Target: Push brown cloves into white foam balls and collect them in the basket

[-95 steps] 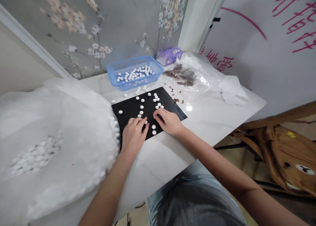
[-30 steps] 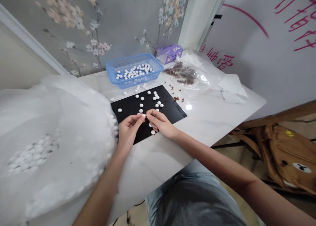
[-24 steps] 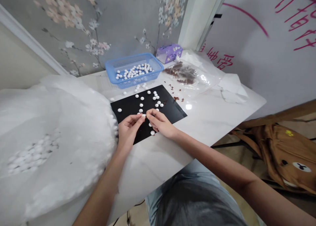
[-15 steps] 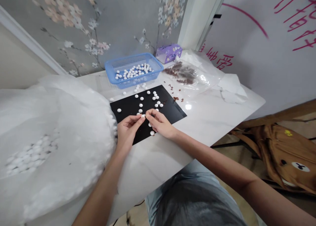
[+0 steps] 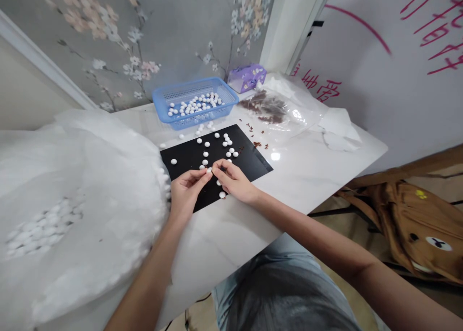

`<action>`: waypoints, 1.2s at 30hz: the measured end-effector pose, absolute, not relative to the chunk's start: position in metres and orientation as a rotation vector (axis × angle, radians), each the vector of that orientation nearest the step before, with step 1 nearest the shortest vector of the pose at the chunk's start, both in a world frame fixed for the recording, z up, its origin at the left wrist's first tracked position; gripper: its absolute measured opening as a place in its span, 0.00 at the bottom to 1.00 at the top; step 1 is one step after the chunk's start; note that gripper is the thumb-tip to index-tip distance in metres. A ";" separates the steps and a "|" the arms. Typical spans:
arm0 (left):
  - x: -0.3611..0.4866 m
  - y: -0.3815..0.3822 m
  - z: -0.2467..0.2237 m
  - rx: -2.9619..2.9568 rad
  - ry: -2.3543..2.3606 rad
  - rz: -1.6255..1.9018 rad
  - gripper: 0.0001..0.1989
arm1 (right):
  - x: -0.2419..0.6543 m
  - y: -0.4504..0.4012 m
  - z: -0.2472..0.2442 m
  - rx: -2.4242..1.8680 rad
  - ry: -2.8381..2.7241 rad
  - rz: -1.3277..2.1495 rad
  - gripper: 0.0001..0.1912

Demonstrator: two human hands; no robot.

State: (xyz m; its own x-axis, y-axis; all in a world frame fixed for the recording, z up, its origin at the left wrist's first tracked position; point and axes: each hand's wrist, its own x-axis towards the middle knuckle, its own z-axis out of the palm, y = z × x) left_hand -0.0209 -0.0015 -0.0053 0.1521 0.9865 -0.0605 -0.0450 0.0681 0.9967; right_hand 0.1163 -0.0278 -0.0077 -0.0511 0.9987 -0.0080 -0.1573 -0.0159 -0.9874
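left hand (image 5: 186, 192) pinches a small white bead (image 5: 209, 170) (right hand (image 5: 233, 180) curled just beside it, grip unclear).

White beads on black, with blue and purple behind them

On my table I see white beads (image 5: 204, 162) against a matte black mat (image 5: 249, 152), and more sit in a bright blue plastic basket (image 5: 184, 124). The purple tissue box (image 5: 246, 78) has a pale flower print, and the grey wallpaper (image 5: 173, 32) carries pink and white blossoms. The white marble tabletop (image 5: 231, 239) has faint grey veins. The dark reddish-brown flakes (image 5: 265, 107) look rusty, the white board (image 5: 361, 104) has pink-red characters, and my brown bag (image 5: 415, 230) has a cream-and-black bear face.
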 end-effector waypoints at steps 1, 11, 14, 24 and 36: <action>-0.021 -0.002 -0.005 1.190 1.091 1.074 0.11 | 0.117 -0.028 -0.008 -1.070 -1.119 1.330 0.15; -0.021 0.000 -0.005 1.180 1.090 1.049 0.11 | 0.119 -0.026 -0.002 -0.952 -0.983 1.429 0.15; -0.021 0.000 -0.005 1.181 1.087 1.035 0.11 | 0.120 -0.025 -0.001 -0.947 -0.951 1.439 0.14; -0.021 0.000 -0.002 1.171 1.081 0.997 0.11 | 0.123 -0.025 -0.001 -0.921 -0.912 1.488 0.12; -0.019 -0.003 0.002 1.175 1.098 0.960 0.11 | 0.115 -0.031 -0.002 -1.169 -1.097 1.075 0.10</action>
State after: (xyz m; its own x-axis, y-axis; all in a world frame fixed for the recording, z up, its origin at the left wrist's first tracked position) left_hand -0.0194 -0.0027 0.0020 0.2128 0.9667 -0.1424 -0.0121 0.1484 0.9889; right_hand 0.1148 -0.0306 -0.0023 0.1438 0.9867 0.0758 -0.0559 0.0846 -0.9948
